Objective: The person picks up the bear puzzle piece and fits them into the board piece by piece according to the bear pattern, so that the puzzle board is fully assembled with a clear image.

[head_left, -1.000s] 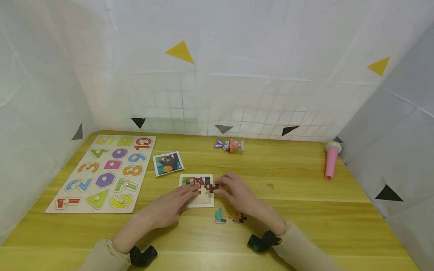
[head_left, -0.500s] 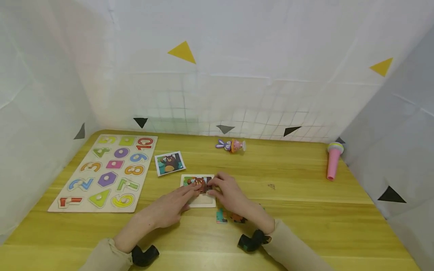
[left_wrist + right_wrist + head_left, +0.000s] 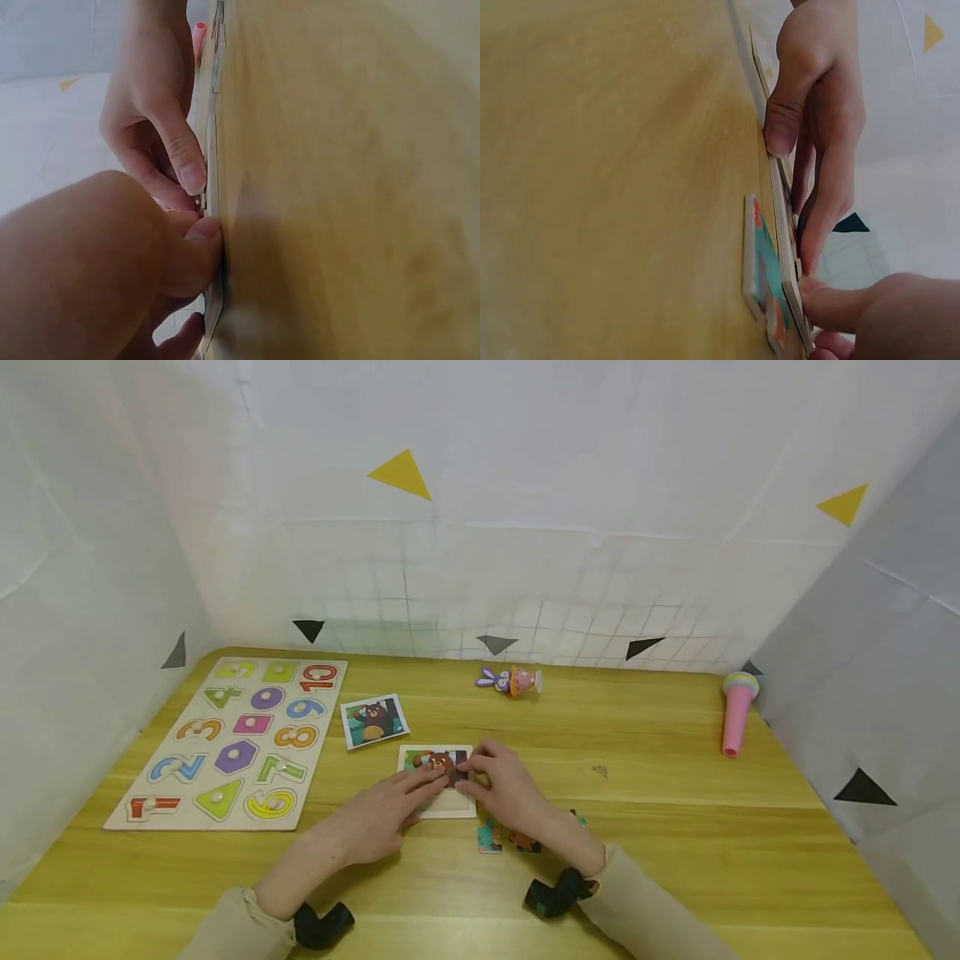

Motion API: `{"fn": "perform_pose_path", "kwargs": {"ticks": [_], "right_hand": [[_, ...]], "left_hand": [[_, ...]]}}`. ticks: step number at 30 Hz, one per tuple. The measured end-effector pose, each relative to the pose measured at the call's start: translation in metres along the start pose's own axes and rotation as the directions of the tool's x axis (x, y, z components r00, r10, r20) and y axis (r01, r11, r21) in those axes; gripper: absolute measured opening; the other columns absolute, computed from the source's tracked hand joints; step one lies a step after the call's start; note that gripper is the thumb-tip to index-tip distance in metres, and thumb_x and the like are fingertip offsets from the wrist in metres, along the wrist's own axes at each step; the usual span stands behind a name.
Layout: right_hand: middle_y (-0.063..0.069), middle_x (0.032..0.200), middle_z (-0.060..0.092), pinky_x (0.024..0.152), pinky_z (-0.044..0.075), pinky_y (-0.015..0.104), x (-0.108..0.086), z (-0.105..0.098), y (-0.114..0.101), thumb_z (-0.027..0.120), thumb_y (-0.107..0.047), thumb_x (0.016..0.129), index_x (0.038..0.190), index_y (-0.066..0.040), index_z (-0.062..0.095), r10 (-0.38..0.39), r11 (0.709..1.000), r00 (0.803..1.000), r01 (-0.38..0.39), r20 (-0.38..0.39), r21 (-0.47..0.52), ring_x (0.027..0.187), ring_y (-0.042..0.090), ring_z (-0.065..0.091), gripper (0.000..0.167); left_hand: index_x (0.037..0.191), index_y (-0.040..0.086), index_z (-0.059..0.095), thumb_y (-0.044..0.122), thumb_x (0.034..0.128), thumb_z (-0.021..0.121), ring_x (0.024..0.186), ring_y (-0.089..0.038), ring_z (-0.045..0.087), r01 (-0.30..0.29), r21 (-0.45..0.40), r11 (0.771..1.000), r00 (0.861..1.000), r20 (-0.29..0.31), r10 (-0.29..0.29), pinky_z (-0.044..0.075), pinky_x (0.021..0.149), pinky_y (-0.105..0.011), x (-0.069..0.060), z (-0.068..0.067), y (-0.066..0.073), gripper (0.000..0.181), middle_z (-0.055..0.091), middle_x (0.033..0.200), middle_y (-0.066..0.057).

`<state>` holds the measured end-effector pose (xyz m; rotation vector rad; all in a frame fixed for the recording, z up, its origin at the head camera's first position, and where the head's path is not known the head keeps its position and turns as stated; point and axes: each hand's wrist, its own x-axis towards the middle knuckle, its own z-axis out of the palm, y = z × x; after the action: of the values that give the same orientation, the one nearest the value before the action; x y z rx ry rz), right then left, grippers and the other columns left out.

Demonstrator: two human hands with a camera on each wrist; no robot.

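A small jigsaw tray (image 3: 442,806) with a bear picture lies on the table, its upper part filled and its lower part bare. My left hand (image 3: 378,814) rests on the tray's left side, fingers stretched over the bear pieces, thumb against the front edge in the right wrist view. At the tray's right side my right hand (image 3: 513,789) pinches a dark brown puzzle piece (image 3: 460,774) between thumb and fingers, down in the tray; the fingers hide much of it. Near the right forearm lie a teal puzzle piece (image 3: 489,837) and a brown puzzle piece (image 3: 524,842).
Another piece (image 3: 578,818) shows partly behind the right wrist. A bear picture card (image 3: 373,722) lies behind the tray. A number-and-shape board (image 3: 225,743) stands left, a rabbit figurine (image 3: 517,681) at the back, a pink toy microphone (image 3: 737,714) far right.
My right hand has moved left and brought the dark brown piece from above the tray's right edge down beside the bear's head. The left hand has stayed nearly still.
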<state>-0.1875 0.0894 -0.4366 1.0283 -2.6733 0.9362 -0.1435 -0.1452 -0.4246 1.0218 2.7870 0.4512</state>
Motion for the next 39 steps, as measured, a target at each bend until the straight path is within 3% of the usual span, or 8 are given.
{"fn": "perform_pose_path", "kwargs": {"ticks": [7,14,21,28,39], "right_hand": [[0.002,0.097,0.059,0.058,0.042,0.021,0.0011,-0.0013,0.0041,0.077,-0.017,0.089,0.101,-0.007,0.076,0.061,0.997,0.998,-0.062,0.016,0.054,0.07,0.011,0.048,0.016],[0.002,0.096,0.059,0.059,0.045,0.02,0.001,0.0001,0.0033,0.078,-0.015,0.088,0.094,-0.007,0.077,0.034,0.999,0.999,-0.033,-0.022,0.036,0.071,0.011,0.051,0.01],[0.002,0.094,0.059,0.06,0.045,0.02,0.0001,0.0001,0.003,0.078,-0.014,0.088,0.086,-0.009,0.075,0.032,0.999,0.999,-0.032,-0.031,0.019,0.072,0.012,0.053,0.006],[0.003,0.094,0.058,0.067,0.051,0.023,-0.0009,-0.0011,0.0018,0.079,-0.014,0.087,0.091,-0.008,0.074,0.052,0.997,0.998,-0.051,-0.025,0.056,0.078,0.015,0.058,0.009],[0.004,0.099,0.061,0.064,0.048,0.022,-0.0074,-0.0069,0.0096,0.074,-0.01,0.091,0.104,-0.007,0.076,0.036,0.995,0.999,-0.038,0.025,0.097,0.077,0.013,0.054,0.014]], "left_hand": [[0.154,0.01,0.039,0.003,0.0959,0.055,0.145,-0.032,0.037,-0.012,0.03,0.999,1.0,-0.027,0.012,0.036,0.116,-0.053,0.001,0.0005,0.0013,0.061,0.035,0.161,-0.006],[0.153,0.009,0.04,0.001,0.0929,0.056,0.144,-0.03,0.038,-0.018,0.061,0.998,0.999,-0.035,0.02,0.037,0.115,-0.052,0.0013,0.0007,0.0005,0.063,0.038,0.159,-0.006],[0.156,0.013,0.037,0.004,0.0944,0.056,0.147,-0.03,0.034,-0.014,0.108,0.994,1.0,-0.003,0.014,0.036,0.115,-0.053,0.0031,0.0018,0.0024,0.065,0.034,0.161,-0.004],[0.156,0.017,0.037,-0.001,0.0788,0.068,0.146,-0.034,0.034,-0.022,0.108,0.994,1.0,0.01,0.021,0.036,0.114,-0.058,0.0032,0.0,0.006,0.085,0.033,0.161,-0.005],[0.157,0.017,0.036,-0.002,0.0824,0.065,0.149,-0.031,0.029,-0.029,0.114,0.993,0.999,0.021,0.026,0.035,0.114,-0.058,0.0041,-0.0007,0.0076,0.082,0.03,0.164,0.0]]}}
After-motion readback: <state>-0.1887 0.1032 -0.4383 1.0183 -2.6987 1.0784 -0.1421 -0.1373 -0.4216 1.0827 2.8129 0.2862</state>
